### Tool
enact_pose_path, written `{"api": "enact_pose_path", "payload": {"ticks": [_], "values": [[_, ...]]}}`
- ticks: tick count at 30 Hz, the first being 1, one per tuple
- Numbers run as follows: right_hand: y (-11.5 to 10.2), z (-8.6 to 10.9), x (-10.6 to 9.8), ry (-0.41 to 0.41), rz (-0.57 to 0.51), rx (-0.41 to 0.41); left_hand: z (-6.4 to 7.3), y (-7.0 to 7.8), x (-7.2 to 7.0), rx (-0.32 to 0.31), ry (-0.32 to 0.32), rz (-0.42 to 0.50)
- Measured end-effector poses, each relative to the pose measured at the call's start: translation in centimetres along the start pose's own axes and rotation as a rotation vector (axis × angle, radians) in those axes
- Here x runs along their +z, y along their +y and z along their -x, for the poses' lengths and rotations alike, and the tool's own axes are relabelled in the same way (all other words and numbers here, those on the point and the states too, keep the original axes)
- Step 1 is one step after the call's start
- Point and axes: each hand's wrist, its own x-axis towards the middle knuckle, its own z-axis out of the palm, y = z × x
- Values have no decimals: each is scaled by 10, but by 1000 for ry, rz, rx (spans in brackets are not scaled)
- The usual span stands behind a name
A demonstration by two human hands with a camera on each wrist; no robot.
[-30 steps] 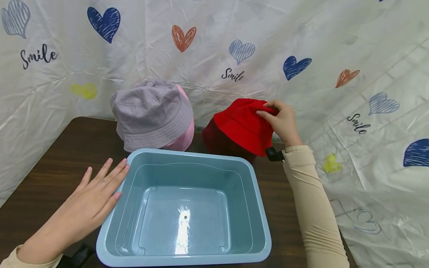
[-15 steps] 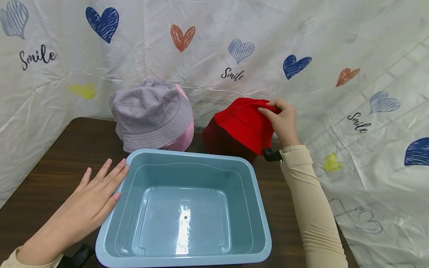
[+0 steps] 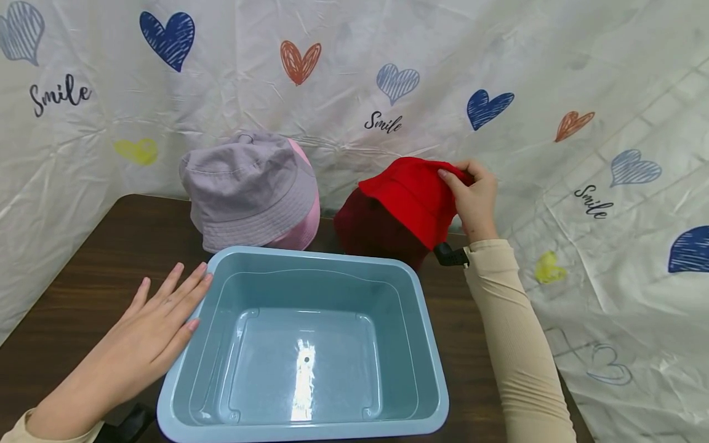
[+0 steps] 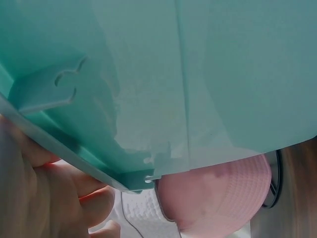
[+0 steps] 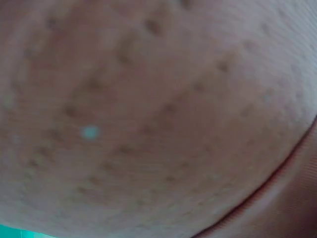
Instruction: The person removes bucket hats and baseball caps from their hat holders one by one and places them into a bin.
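A red bucket hat [image 3: 407, 197] sits tilted over a dark maroon hat [image 3: 368, 224] at the back right. My right hand [image 3: 477, 200] pinches the red hat's crown between thumb and fingers, its right side raised. Stitched fabric [image 5: 148, 124], blurred and very close, fills the right wrist view. My left hand [image 3: 152, 335] lies with straight, spread fingers along the left rim of a light blue plastic basin [image 3: 332, 344]. From below, the left wrist view has the fingers [image 4: 94, 201] beside the basin's rim and outer wall.
Behind the basin's left part, a grey bucket hat [image 3: 249, 184] covers most of a pink hat [image 3: 304, 227]. All stand on a dark wooden table [image 3: 133, 227]. A white sheet [image 3: 338, 37] printed with hearts hangs right behind the table.
My right hand has shifted slightly right and up, drawing the red hat with it, so more of the maroon hat shows. The left hand and the basin stay in place.
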Motion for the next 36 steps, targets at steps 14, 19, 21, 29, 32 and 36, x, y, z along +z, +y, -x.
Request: {"api": "enact_pose_path", "payload": {"ticks": [14, 19, 21, 29, 32, 36], "values": [[-1, 1, -1, -42, 34, 14, 0, 0, 2, -6, 5, 7], [-2, 2, -1, -135, 100, 22, 0, 0, 2, -11, 5, 15], [-2, 1, -1, -184, 144, 18, 0, 0, 2, -12, 4, 18], [-6, -1, 0, -328, 272, 72, 1, 2, 2, -31, 0, 32], [-6, -1, 1, -330, 276, 83, 1, 1, 2, -29, 0, 24], [-5, -2, 2, -306, 269, 79, 1, 1, 2, -22, 3, 15]]}}
